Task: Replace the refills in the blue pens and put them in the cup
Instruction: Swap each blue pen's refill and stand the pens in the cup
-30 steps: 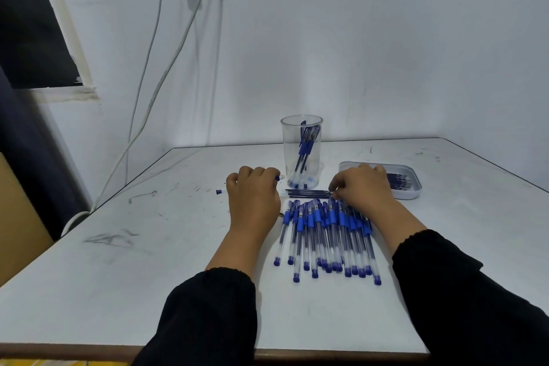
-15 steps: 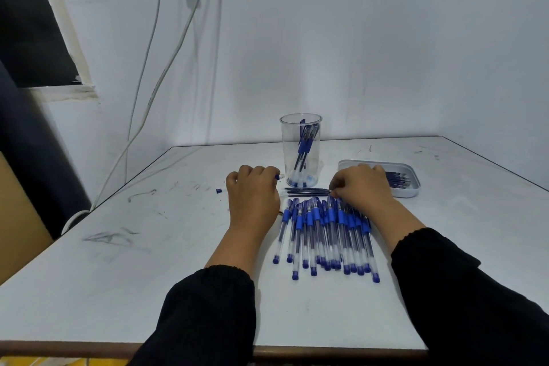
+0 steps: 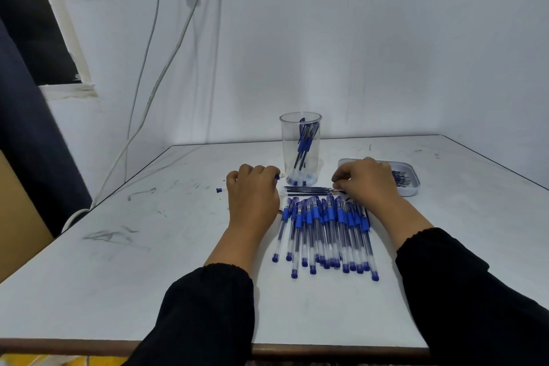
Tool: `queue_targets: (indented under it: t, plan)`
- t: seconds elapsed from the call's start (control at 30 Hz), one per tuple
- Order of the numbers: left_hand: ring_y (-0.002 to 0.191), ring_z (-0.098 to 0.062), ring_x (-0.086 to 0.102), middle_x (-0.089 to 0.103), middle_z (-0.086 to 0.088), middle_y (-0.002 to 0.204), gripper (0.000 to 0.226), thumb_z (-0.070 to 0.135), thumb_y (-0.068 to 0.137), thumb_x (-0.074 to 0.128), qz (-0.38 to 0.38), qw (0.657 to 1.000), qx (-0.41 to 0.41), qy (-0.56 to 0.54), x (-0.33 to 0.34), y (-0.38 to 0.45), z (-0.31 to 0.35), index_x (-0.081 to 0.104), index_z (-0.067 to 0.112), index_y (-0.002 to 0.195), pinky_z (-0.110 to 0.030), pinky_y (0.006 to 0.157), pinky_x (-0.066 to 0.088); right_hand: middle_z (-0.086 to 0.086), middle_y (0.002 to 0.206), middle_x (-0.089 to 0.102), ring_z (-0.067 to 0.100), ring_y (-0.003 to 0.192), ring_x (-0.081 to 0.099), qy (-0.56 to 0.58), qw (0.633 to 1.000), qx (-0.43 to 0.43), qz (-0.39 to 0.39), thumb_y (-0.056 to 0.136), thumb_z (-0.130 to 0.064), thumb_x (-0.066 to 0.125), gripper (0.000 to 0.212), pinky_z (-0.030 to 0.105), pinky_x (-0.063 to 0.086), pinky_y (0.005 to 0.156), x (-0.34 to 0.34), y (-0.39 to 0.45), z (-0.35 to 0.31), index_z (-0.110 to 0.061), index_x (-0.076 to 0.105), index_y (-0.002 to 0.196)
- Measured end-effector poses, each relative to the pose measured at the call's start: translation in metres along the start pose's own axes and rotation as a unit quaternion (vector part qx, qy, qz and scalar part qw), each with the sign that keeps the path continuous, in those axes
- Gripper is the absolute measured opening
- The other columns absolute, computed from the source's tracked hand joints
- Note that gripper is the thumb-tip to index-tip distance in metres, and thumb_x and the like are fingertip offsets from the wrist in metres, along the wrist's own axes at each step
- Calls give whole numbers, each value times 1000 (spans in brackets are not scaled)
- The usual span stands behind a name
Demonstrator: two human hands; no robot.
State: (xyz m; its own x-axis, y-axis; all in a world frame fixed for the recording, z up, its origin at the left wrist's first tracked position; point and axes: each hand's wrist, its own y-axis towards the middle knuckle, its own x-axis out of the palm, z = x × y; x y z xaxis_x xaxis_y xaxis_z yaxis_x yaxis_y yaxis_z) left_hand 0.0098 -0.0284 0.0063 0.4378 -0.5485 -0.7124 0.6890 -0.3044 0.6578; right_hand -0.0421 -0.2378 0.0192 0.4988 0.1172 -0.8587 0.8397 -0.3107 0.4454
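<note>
White table (image 3: 178, 276), left hand (image 3: 252, 196) curled round a pen (image 3: 278, 176), right hand (image 3: 367, 183) pinching refills (image 3: 309, 189).

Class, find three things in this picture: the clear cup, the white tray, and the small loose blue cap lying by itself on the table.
clear cup (image 3: 300, 154): head view, on its front wall.
white tray (image 3: 411, 192): head view, on its near right rim.
loose blue cap (image 3: 219, 189): head view, on its body.

no readable text, labels or numbers
</note>
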Motion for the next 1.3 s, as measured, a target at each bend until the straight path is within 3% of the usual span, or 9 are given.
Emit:
queue_targets:
  t: [0.2,0.5,0.7,0.93,1.3]
  plan:
    - [107,-21,48,66,5,109,27,16,96,48,-8,1000,12,-3,0,0,0,63,25,118,-33,91,23,0,102,72,25,105,59,40,995,90,35,87,-28,64,14,36,39,89,-7,4,21,-30,74,97]
    - [108,-18,47,65,8,112,26,22,96,46,-22,999,44,-3,4,-2,3,62,28,116,-31,90,22,6,108,67,28,113,54,31,972,233,-28,87,-23,65,20,30,43,76,2,18,50,-24,74,104]
    - [109,-18,47,64,8,114,26,21,96,47,-28,998,47,-6,4,-3,4,62,27,116,-32,93,22,8,112,63,27,118,51,55,962,261,-61,84,-23,70,18,31,44,81,2,26,55,-24,73,102]
    - [110,-18,46,64,8,115,27,22,96,46,-33,998,46,-7,3,-3,4,62,27,117,-31,92,21,6,109,65,26,98,60,61,959,261,-95,81,-26,73,20,31,48,80,5,32,61,-21,75,100]
    - [110,-17,45,63,9,116,27,25,97,44,-38,998,44,-7,3,-3,4,61,28,119,-32,95,22,4,102,68,26,97,62,34,957,250,-144,80,-24,68,23,36,52,91,4,35,58,-18,73,102]
